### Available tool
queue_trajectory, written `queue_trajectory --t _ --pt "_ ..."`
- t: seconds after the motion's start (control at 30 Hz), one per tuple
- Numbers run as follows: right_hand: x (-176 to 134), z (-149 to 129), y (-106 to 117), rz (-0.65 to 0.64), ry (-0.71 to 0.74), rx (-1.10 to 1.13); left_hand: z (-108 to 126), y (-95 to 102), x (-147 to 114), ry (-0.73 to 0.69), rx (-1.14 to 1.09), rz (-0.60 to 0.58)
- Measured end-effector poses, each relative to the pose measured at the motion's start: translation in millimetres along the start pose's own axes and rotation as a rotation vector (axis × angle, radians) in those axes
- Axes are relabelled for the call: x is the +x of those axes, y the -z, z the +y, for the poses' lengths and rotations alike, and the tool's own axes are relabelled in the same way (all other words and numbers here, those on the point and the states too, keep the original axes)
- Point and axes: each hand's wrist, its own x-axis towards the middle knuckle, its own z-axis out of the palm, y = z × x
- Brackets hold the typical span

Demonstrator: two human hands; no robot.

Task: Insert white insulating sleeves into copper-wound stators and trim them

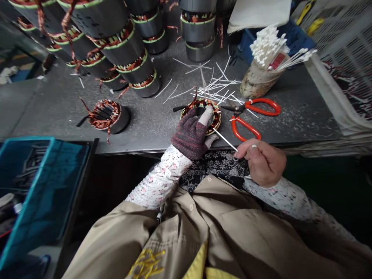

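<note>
My left hand (pixel 192 133), in a dark knitted fingerless glove, grips a motor stator (pixel 216 120) with copper windings near the table's front edge. Its fingers lie over the top of the ring and partly hide it. My bare right hand (pixel 263 161) is closed on a white cable tie (pixel 225 139), pulled out in a straight line from the stator's near right rim. Right beside the stator lie red-handled cutters (pixel 247 133) with their handles spread. Many loose cable ties (pixel 216 87) are scattered just behind it.
Another stator (pixel 107 116) stands to the left. Tall stacks of stators (pixel 139 73) rise at the back. A worn tub (pixel 258 79) full of cable ties stands at the right, near a white crate (pixel 328 87). A teal bin (pixel 37 170) sits at the lower left.
</note>
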Motion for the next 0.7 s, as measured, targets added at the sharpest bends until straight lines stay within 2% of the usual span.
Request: queue_trajectory --t 0.2,0.33,0.5,0.6,0.7 --pt "0.4 -3.3 1.9 -0.039 0.06 -0.069 0.3 0.1 0.4 -0.03 0.001 0.04" --pt "4.5 0.3 -9.9 -0.005 0.042 -0.047 0.0 -0.7 0.2 -0.034 -0.008 0.047" --pt "9.8 6.7 -23.0 0.025 0.045 0.138 0.1 0.3 -0.9 -0.018 0.039 0.035" --pt "6.4 7.7 -18.5 -0.091 0.057 0.354 0.6 2.6 -0.4 -0.022 0.047 0.039" --pt "0.7 6.1 -13.2 -0.152 -0.105 0.447 0.1 3.4 0.0 -0.056 0.042 0.059"
